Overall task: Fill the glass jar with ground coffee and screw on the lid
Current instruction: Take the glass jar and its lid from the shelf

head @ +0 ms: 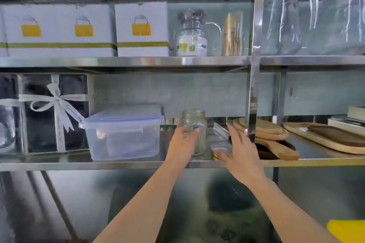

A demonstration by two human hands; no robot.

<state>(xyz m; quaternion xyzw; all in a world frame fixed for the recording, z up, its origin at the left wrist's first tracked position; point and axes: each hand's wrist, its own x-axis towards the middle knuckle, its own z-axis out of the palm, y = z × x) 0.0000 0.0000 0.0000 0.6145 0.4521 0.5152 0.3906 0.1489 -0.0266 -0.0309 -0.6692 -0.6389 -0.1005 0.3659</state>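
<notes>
Left hand (182, 140) has its fingers (196, 130) curled against the side of the empty, lidless glass jar (194, 130), touching but not clearly gripping, while the right hand (238, 151) is spread open, holding nothing, over the lid (221, 149) lying flat just right of the jar. Both sit near the front edge of the metal shelf (138, 163), between a plastic container (124, 132) and wooden boards (264, 130). Task looks barely started: no coffee visible, filling and lidding all still left.
</notes>
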